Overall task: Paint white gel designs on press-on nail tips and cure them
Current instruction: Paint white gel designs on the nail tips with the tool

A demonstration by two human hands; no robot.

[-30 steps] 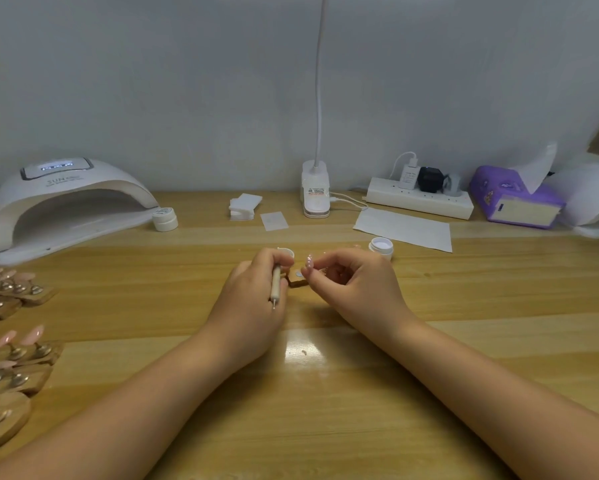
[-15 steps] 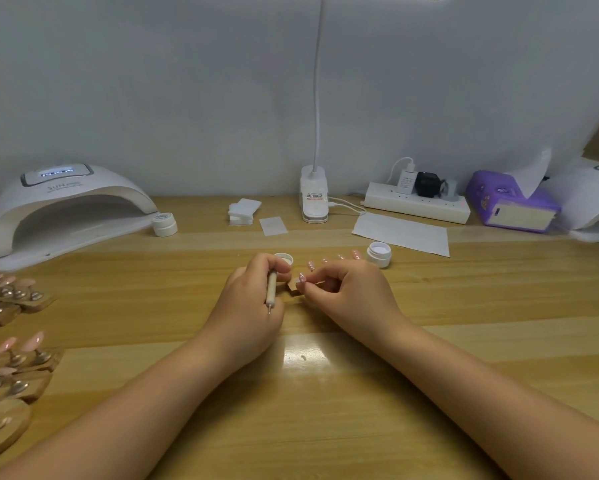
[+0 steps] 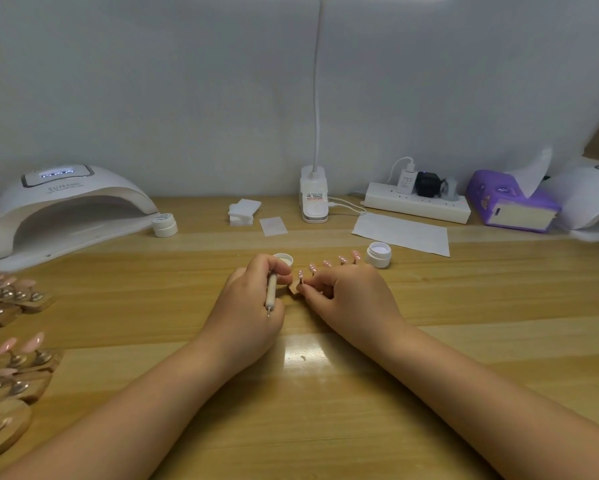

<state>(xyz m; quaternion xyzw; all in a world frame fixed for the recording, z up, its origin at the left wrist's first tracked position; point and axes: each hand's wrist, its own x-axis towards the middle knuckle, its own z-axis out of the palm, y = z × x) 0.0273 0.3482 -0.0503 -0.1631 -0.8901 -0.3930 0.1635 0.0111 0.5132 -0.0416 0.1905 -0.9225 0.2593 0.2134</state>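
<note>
A slim cream-handled dotting tool with a metal tip (image 3: 271, 293) is gripped in the curled fingers of the left hand (image 3: 248, 306), its visible metal end pointing back toward the wrist. The right hand (image 3: 351, 299) is curled round a small wooden nail stand (image 3: 294, 288), pinching it near the middle of the light wooden table (image 3: 325, 410). A row of pale pink press-on nail tips (image 3: 339, 260) rises from behind the right hand's knuckles.

Just beyond the left hand lies an upturned white jar lid (image 3: 285, 260), seemingly holding gel; the open white gel jar (image 3: 378, 254) stands just beside the last tip in the row.

Several risks can be judged from this arrangement. Wet gel could be smeared if the tips are brushed by the right fingers, which sit very close to them. The jar or the lid could be knocked as the stand is turned. Uncured gel may spread and blur the design if curing is delayed, since the white domed curing lamp (image 3: 62, 209) sits well apart at the table's far left corner. More wooden stands with pink tips (image 3: 14, 355) line the left edge.
</note>
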